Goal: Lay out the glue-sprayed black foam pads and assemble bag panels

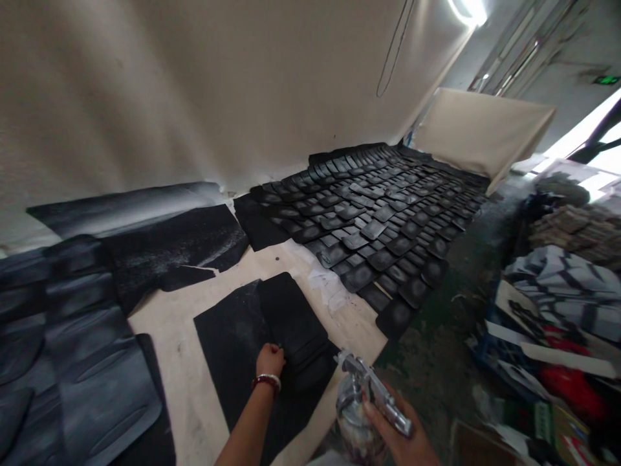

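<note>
My right hand (400, 421) is wrapped round a metal spray gun (373, 388) with a cup below it, its nozzle pointing left over the table edge. My left hand (270, 359), with bracelets at the wrist, is closed in a pinch at the left edge of a small stack of black panels (294, 310) with rounded corners. Under that stack lies a larger black sheet (228, 323) on the pale table cover. The fingertips partly hide what they grip, but it looks like a panel's edge.
Many overlapping black panels (383, 220) cover the table's far part. More black pieces (97, 349) are piled at left, near a dark sheet (179, 239). A beige curtain (194, 90) hangs behind. Right of the floor aisle (436, 343) lies a cluttered heap of fabric (563, 285).
</note>
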Motion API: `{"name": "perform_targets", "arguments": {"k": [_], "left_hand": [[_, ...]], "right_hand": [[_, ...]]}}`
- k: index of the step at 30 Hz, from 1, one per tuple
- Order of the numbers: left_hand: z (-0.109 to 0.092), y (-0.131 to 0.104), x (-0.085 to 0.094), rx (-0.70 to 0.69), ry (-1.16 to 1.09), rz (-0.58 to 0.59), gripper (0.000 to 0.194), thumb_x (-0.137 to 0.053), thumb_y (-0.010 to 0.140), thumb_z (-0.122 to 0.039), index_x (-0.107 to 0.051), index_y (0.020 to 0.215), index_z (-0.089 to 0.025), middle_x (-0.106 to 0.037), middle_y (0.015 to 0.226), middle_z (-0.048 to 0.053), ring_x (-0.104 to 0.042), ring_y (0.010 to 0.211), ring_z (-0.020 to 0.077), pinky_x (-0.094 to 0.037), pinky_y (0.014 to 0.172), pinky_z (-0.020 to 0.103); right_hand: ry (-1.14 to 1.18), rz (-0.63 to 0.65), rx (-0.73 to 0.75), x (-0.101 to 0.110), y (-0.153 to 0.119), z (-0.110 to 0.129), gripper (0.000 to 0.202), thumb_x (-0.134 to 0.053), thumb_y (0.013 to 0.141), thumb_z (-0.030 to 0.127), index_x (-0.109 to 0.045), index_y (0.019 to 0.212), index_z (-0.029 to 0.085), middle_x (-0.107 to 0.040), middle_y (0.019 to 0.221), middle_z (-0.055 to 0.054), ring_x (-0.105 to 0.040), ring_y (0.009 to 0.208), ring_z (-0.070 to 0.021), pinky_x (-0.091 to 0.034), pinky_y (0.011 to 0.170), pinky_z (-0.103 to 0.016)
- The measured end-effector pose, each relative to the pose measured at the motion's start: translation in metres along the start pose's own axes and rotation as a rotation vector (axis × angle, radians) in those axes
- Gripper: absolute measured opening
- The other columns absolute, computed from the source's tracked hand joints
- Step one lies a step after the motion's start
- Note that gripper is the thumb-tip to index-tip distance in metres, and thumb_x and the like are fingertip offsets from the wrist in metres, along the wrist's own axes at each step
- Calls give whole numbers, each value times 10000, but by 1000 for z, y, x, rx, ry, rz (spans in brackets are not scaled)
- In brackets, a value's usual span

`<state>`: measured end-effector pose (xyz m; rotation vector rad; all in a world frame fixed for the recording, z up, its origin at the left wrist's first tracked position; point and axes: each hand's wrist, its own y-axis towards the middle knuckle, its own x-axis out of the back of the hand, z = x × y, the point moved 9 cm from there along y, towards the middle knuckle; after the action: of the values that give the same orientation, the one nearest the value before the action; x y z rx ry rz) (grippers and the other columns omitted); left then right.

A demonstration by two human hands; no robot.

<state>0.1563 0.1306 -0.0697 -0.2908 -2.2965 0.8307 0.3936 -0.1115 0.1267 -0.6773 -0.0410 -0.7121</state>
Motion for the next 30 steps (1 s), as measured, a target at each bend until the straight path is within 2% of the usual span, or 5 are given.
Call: {"name": "perform_targets", "arguments": {"k": [8,14,18,22,30], "left_hand": [[7,1,-3,18,-124,24,77,-533,735,-147,-471,702,-178,-596,599,7,-627,527,139,-472,536,231],[8,2,-3,6,-134,25,80,-527,735,-148,-459,705,-179,-580,587,3,-620,518,137,-466,524,231],[10,3,-4,-2,-129,25,86,-530,737,-155,-454,705,-182,-583,589,3,-615,516,131,-456,525,225],[10,2,-4,4,-125,27,89,-530,731,-158,-450,706,-187,-592,604,2,-613,523,124,-455,538,219],[5,2,1,44,-125,7,124,-579,713,-206,-459,735,-190,-565,569,2,-616,557,168,-469,563,262]], "right_hand": [[8,-110,40,-12,-10,0,589,-744,561,528,-661,1026,176,-687,1041,-103,-611,1009,-313,-489,894,-394],[68,-59,86,-31,-2,13,601,-720,585,559,-645,1027,159,-699,1000,-97,-624,975,-297,-505,852,-371],[42,-83,99,-24,2,23,586,-716,608,541,-630,1034,149,-704,977,-97,-632,954,-289,-501,853,-370],[2,-19,95,-20,0,29,560,-744,582,514,-661,1000,151,-700,989,-96,-618,988,-300,-494,878,-364],[4,-49,73,-25,-8,22,566,-750,562,530,-669,992,170,-709,963,-81,-642,929,-286,-521,831,-358]]}}
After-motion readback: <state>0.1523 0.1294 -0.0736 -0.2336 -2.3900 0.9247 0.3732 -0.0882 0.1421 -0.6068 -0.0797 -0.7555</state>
